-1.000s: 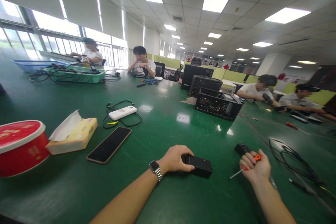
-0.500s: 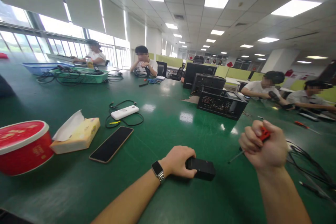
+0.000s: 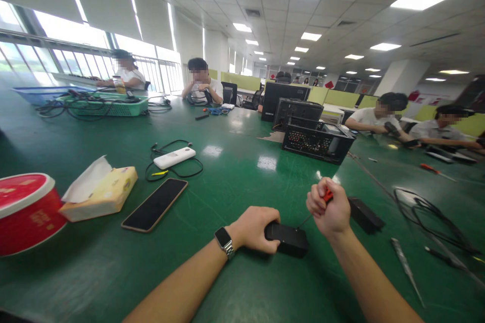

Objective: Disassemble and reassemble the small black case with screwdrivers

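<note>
My left hand [image 3: 257,227], below a wristwatch, is closed around one end of a black rectangular box [image 3: 293,240] lying on the green table [image 3: 227,186]. In a fist, my right hand [image 3: 329,207] grips a screwdriver [image 3: 328,195] by its red handle. The thin shaft slants down to the left, and its tip is at the box's far right top edge. Whether the tip sits in a screw is too small to tell. A second black box [image 3: 366,214] lies just right of my right hand, partly behind it.
To the left are a phone [image 3: 155,205], a tissue pack [image 3: 100,194] and a red tub [image 3: 30,217]. A slim clear-handled tool [image 3: 405,265] and black cables [image 3: 435,222] lie right. Farther back stand a computer case [image 3: 318,141] and a green basket [image 3: 125,106]; several people sit around.
My right hand has swung left with the screwdriver, bringing its tip to the box. The second black box and slim tool now show. My left hand keeps its hold; the view shifted slightly.
</note>
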The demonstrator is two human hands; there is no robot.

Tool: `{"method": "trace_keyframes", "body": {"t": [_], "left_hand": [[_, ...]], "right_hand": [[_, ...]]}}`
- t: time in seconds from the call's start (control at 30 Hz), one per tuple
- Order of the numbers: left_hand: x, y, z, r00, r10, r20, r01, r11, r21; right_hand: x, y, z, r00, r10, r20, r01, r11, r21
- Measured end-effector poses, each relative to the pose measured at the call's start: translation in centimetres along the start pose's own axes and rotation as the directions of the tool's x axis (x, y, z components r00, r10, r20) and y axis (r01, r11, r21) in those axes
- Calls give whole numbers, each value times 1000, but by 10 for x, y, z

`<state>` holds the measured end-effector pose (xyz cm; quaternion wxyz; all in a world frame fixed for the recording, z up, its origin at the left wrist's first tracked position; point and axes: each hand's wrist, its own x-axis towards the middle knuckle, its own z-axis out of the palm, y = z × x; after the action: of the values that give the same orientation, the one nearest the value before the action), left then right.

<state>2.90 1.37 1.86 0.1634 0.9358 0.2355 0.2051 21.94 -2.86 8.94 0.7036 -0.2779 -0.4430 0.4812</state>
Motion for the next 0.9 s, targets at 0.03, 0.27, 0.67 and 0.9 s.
{"method": "trace_keyframes", "body": {"t": [0.03,0.27,0.67,0.9], "left_hand": [[0,0,0,1000,-1,4,1,1000,-1],[0,0,1,1000,-2,-4,2,1000,-7],[-1,-1,3,999,3,-40,-4,999,-36],[-2,-1,3,999,7,-43,-8,1000,-31]], "right_hand": [[0,1,-1,1000,13,-3,-13,1000,8],[0,6,-2,999,36,-4,-36,999,5],[7,-17,-16,951,-268,153,265,452,-852],[8,-34,-26,989,-145,12,93,566,-819]]}}
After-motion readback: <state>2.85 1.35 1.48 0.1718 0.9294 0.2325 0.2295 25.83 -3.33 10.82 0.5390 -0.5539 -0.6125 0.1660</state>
